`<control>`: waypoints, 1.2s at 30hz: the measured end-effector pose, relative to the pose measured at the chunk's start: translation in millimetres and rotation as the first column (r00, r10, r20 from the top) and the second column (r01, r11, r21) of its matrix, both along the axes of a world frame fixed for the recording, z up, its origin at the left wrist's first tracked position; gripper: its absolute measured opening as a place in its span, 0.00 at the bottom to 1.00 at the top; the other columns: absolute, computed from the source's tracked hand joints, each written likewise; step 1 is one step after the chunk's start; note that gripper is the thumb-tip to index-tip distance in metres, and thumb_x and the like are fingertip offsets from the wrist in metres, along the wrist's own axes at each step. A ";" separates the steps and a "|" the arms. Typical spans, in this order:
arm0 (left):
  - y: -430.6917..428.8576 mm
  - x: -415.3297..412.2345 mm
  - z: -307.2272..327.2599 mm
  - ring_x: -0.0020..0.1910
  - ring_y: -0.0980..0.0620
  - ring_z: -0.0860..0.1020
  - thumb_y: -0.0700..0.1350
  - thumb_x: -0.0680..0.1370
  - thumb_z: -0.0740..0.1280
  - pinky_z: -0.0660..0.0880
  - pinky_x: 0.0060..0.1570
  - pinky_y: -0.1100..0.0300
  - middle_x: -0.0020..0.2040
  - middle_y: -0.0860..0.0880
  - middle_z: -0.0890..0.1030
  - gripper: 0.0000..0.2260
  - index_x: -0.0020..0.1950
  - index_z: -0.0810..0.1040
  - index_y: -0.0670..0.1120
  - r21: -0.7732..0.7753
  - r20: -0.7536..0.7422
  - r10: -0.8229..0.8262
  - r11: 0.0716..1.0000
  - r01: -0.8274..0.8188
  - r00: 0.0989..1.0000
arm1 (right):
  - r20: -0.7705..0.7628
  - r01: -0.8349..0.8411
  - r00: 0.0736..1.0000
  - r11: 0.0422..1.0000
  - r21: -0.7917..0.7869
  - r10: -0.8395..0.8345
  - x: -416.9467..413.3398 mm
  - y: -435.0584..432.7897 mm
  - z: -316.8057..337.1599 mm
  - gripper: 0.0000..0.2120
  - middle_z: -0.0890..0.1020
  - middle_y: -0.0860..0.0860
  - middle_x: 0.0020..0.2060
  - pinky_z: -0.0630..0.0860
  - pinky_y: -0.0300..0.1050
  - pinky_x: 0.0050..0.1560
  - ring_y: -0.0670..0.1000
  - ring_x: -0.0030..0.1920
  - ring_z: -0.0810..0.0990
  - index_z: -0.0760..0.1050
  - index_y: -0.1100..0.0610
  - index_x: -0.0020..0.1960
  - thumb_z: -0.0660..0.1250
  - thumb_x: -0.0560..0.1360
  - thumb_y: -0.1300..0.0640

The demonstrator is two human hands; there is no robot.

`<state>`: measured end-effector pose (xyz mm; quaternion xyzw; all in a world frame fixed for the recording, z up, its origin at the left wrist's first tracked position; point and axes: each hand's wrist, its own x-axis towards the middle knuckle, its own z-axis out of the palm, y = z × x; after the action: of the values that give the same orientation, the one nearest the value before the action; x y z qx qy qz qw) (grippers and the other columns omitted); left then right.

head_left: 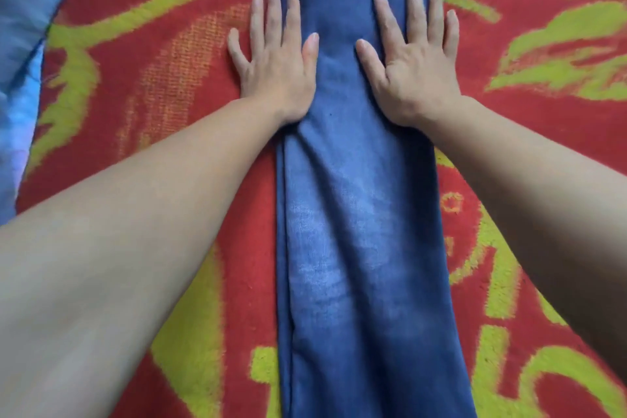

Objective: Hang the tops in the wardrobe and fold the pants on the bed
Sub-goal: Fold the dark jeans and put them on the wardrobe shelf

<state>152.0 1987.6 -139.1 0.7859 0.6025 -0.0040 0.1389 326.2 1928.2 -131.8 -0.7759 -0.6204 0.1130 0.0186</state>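
Blue pants lay lengthwise on bed's red-green blanket, under both hands. Left hand spread flat over left edge; right hand spread flat on cloth. Step looked like smoothing: sweep palms along leg, keep edges aligned, then fold crosswise.

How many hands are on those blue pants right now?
2. The left hand lies flat over the left edge of the blue pants, partly on the red blanket. The right hand lies flat near their right edge. No other hands show.
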 end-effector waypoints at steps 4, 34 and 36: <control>6.6 -1.1 3.8 0.79 0.49 0.39 0.56 0.84 0.45 0.38 0.73 0.41 0.81 0.50 0.40 0.27 0.80 0.42 0.51 -0.073 0.020 -0.017 0.997 0.018 1.000 | 0.049 -0.018 0.999 0.998 -0.058 0.021 1.9 3.3 3.3 0.32 0.39 0.56 0.80 0.39 0.62 0.77 0.60 0.79 0.37 0.41 0.44 0.81 0.40 0.81 0.34; -475.5 -144.7 25.9 0.79 0.41 0.47 0.60 0.82 0.49 0.50 0.75 0.40 0.80 0.37 0.46 0.33 0.80 0.47 0.41 -0.207 -0.132 -0.158 0.970 0.128 0.979 | 0.136 0.058 0.990 0.967 -0.246 -0.025 -128.7 -487.1 40.0 0.29 0.51 0.60 0.80 0.54 0.64 0.76 0.63 0.79 0.50 0.55 0.53 0.80 0.53 0.83 0.41; -494.4 -151.4 30.4 0.79 0.40 0.50 0.59 0.82 0.51 0.50 0.76 0.42 0.79 0.37 0.49 0.33 0.80 0.49 0.40 -0.236 -0.054 -0.082 0.969 0.067 0.995 | 0.078 0.226 0.974 0.943 -0.245 -0.214 -134.0 -513.6 41.3 0.33 0.50 0.62 0.79 0.53 0.62 0.76 0.63 0.79 0.51 0.53 0.54 0.81 0.55 0.82 0.39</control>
<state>0.5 1493.2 -108.7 0.7857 0.5719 -0.1052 0.2112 192.3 1414.7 -90.5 -0.8389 -0.5107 0.1686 -0.0835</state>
